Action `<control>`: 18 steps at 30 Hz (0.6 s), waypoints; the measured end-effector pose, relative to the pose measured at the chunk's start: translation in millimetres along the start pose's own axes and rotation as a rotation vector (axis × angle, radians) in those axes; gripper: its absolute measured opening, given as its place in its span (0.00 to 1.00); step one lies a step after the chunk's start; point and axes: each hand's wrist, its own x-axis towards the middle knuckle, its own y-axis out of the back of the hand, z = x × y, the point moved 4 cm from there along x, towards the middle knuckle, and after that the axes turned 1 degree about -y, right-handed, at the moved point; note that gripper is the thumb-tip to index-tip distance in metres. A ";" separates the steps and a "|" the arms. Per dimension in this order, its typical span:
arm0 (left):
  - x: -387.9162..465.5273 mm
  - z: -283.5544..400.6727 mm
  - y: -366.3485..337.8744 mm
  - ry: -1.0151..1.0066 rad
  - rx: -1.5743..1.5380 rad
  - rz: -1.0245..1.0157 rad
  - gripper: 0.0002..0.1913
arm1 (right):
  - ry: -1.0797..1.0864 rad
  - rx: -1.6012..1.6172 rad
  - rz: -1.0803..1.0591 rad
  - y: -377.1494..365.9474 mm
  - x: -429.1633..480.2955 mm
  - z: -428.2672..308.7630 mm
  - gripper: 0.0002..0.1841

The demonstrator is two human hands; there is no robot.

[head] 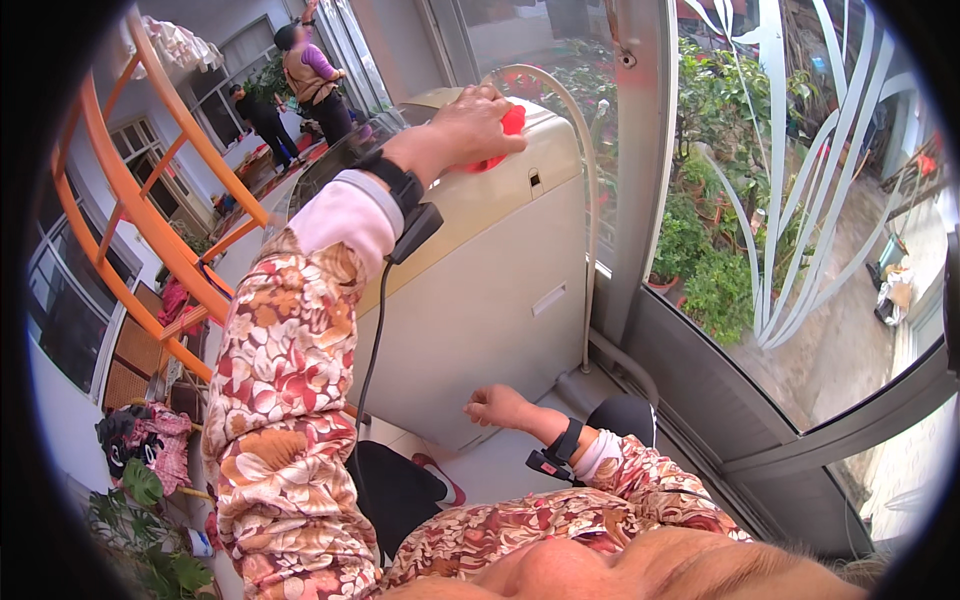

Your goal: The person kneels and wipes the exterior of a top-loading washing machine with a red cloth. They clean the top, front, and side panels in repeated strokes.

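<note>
My left hand (480, 124) rests on the top edge of a beige top-loading washing machine (480, 300), its fingers closed over a bright red cloth (514, 120). Part of the cloth shows under the palm; the rest is hidden by the hand. Below, in front of the machine's side panel, my right hand (496, 406) hangs in the air with its fingers curled and nothing visible in it. Both wrists wear black straps with small devices, and a cable runs down from the left one.
A pale hose (592, 187) curves down the machine's side beside glazed metal-framed panels (637, 150). An orange metal frame (142, 217) stands left. Draped clothes (161, 442) and a leafy plant (142, 487) are lower left. Two people (315, 71) are in the background.
</note>
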 end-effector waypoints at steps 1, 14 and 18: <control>-7.5 -3.3 5.1 -0.065 -0.022 0.003 0.37 | 0.000 0.004 0.001 -0.4 0.6 0.0 0.20; -98.7 -21.7 37.3 -0.399 -0.098 0.049 0.24 | 0.000 -0.063 -0.071 -24.7 4.0 19.4 0.21; -52.0 -3.5 27.4 -0.398 -0.081 -0.036 0.24 | 0.028 -0.088 -0.102 -29.4 8.6 18.3 0.21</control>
